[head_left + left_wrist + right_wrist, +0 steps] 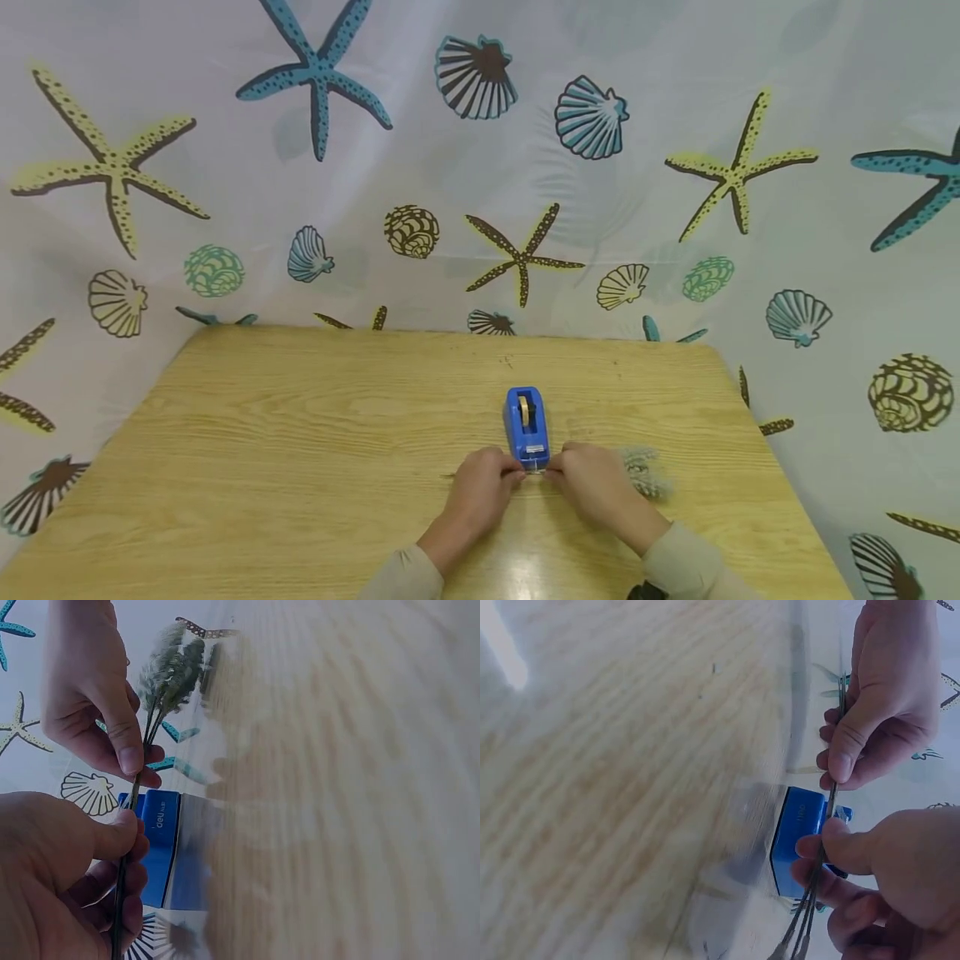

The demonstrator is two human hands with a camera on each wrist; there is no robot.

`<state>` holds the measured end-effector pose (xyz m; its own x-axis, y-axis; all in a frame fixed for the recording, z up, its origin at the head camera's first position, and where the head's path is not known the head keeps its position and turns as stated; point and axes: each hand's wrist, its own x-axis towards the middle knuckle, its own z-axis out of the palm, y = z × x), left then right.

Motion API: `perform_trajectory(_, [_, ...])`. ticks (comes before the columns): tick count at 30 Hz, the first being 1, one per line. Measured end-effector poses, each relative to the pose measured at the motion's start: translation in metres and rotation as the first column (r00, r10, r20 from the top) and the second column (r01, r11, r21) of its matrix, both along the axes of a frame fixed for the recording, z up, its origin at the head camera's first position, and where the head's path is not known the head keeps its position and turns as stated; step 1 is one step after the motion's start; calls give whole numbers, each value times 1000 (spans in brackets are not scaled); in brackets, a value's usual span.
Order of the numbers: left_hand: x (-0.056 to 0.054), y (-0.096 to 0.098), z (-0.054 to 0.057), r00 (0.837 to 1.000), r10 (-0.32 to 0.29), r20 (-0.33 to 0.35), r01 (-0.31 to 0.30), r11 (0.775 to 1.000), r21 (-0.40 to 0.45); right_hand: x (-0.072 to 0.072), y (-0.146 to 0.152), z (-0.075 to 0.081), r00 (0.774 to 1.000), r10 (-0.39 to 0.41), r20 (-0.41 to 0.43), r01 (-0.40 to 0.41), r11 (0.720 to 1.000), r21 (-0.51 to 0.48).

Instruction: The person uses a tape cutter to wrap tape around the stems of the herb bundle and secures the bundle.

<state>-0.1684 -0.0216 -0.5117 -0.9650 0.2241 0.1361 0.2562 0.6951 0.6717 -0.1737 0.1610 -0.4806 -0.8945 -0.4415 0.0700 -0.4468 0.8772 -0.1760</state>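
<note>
A small bunch of dried grass stems lies crosswise between the two hands, its fluffy grey-green heads (645, 472) off to the right. My left hand (480, 492) pinches the thin dark stems (118, 907) between thumb and fingers toward their bare ends. Nearer the heads, my right hand (596, 487) pinches the same stems (810, 900). A short length of stem shows between the two thumbs. Right behind that gap stands a blue tape dispenser (536, 440), its front end facing me. It carries a roll of tape (524, 411).
The wood-grain table (300, 433) spreads out around the hands. A white curtain (420, 167) printed with starfish and shells hangs behind it and along the sides. Small dark specks (713, 668) lie on the tabletop.
</note>
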Motion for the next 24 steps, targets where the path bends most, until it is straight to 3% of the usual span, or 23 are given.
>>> perform_trajectory(5, [-2, -2, -1, 999, 9, -42, -8, 1000, 25, -2, -3, 1, 1000, -18, 12, 18, 1000, -8])
perform_trajectory(11, [-5, -4, -2, 1000, 6, -17, -5, 995, 95, -5, -5, 1, 998, -48, 29, 49, 998, -36])
perform_trajectory(17, [-6, -5, -2, 999, -36, -7, 36, 999, 35, -7, -4, 2, 997, -68, 26, 70, 995, -69])
perform_trajectory(24, [-8, -3, 0, 999, 9, 39, -10, 999, 34, -11, -3, -2, 996, -88, -33, 85, 993, -79])
